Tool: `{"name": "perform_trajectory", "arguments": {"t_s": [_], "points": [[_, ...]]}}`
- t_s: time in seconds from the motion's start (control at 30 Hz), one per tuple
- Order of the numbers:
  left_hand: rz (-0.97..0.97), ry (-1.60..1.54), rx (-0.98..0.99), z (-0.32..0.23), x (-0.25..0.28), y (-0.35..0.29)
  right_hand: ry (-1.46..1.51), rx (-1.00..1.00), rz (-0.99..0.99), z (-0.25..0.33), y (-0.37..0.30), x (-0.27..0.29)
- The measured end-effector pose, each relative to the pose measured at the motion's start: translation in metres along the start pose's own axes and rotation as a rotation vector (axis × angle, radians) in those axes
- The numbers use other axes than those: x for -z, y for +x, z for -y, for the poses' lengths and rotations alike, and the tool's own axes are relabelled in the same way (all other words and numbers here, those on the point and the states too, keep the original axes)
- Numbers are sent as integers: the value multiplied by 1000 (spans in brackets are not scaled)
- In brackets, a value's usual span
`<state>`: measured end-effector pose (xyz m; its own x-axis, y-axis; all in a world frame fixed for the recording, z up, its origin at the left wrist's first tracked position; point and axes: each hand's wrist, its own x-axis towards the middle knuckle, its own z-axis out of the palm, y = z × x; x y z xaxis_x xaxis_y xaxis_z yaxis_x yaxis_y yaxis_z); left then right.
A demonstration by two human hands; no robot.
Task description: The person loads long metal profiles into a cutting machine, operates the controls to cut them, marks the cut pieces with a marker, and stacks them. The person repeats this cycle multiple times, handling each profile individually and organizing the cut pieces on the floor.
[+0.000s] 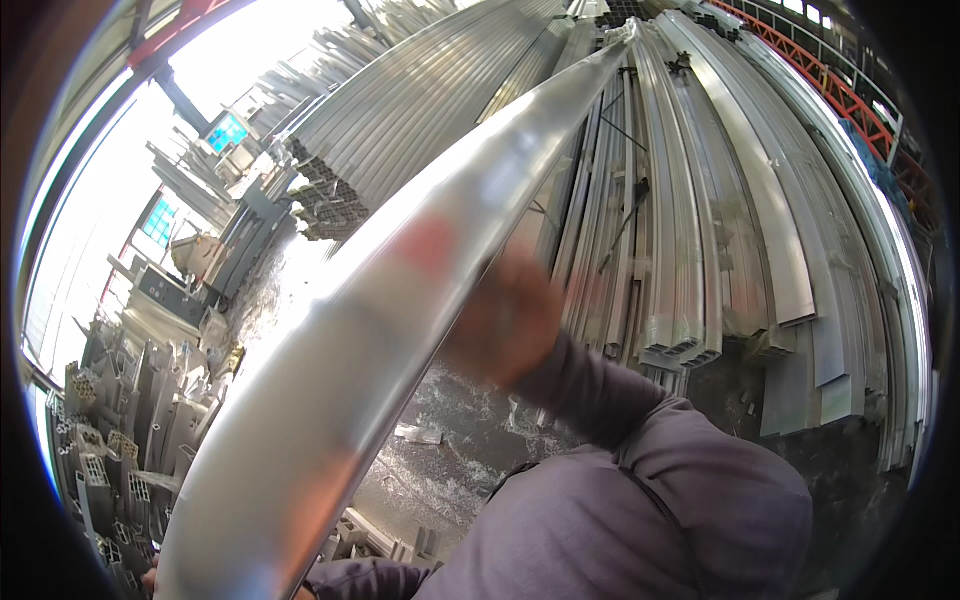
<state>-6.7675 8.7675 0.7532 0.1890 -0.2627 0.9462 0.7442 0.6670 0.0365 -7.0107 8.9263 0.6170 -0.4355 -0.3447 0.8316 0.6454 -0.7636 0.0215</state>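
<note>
A long, shiny silver metal profile (pixel 380 290) runs slantwise from the near lower left up to the far stacks, narrowing with distance. Around its near end is my left hand (pixel 150 580), closed on it; only a few fingertips show past the left edge, and the rest is behind the metal. My right hand (pixel 512 315) is at the profile's right edge, about midway along. Motion smears it and the metal covers part of it, so its fingers cannot be made out. Red and orange reflections lie on the profile's smooth face.
Stacked silver profiles (pixel 430 110) lie behind on the left, and more long bundles (pixel 690 230) on the right. Upright offcuts (pixel 110 480) crowd the lower left, near machinery (pixel 165 295). A small metal scrap (pixel 418 434) lies on the dusty floor. A red truss (pixel 830 75) runs at upper right.
</note>
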Motion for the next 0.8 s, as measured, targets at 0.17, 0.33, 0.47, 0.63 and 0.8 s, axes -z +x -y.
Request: {"name": "perform_trajectory", "arguments": {"t_s": [0.17, 0.33, 0.47, 0.63, 0.8], "points": [[-58, -155, -6, 16, 10, -8, -573, 613, -679, 205, 81, 52], [-84, -145, -72, -10, 37, 26, -476, 513, -680, 140, 110, 24], [-86, -361, 33, 39, -30, -48, -362, 280, -381, 24, 93, -21], [-235, 149, 184, 28, -26, -32, -469, -89, -319, -125, 34, -81], [-33, 141, -323, -28, 49, 25, -273, 126, 167, 85, 19, 14]]}}
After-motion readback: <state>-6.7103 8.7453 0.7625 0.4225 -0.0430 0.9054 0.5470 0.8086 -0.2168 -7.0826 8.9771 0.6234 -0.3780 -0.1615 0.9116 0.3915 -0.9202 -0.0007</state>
